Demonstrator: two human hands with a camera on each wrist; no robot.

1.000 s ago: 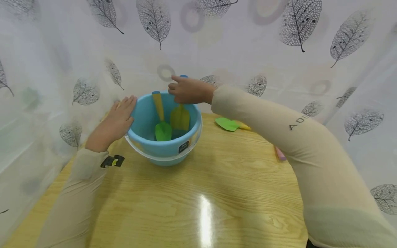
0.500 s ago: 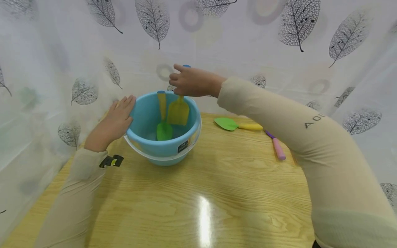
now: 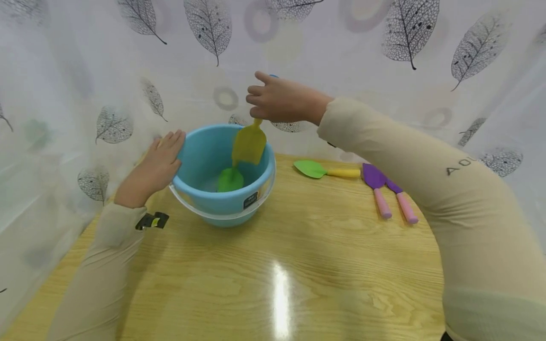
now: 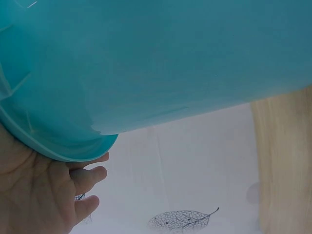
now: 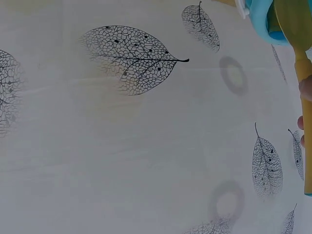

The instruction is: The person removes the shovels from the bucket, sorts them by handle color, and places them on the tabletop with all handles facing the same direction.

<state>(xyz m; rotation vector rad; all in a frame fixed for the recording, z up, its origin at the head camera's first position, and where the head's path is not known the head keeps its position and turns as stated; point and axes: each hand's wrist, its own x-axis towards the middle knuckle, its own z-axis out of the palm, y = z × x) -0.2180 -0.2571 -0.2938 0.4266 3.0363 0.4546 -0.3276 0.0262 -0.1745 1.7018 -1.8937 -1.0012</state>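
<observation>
My right hand (image 3: 283,98) grips the handle of a yellow toy spade (image 3: 249,144) with a blue end cap. Its flat blade hangs down over the right part of a light blue bucket (image 3: 222,200), below the far rim's level in the head view. In the right wrist view the spade's yellow handle (image 5: 307,126) runs down the right edge, fingers (image 5: 306,90) around it. A green toy shovel (image 3: 231,180) stands inside the bucket, its handle mostly hidden behind the yellow blade. My left hand (image 3: 153,168) lies with extended fingers against the bucket's left rim, palm toward it in the left wrist view.
Right of the bucket lie a green trowel (image 3: 311,169) with a yellow handle and two purple tools with pink handles, a spade (image 3: 375,177) and a narrower one (image 3: 406,207). A leaf-print curtain (image 3: 307,52) hangs behind the wooden table (image 3: 213,279).
My right hand has risen and moved right, lifting the yellow spade partway up out of the bucket. The green shovel's handle has tilted rightward behind it. My left hand has stayed at the rim.
</observation>
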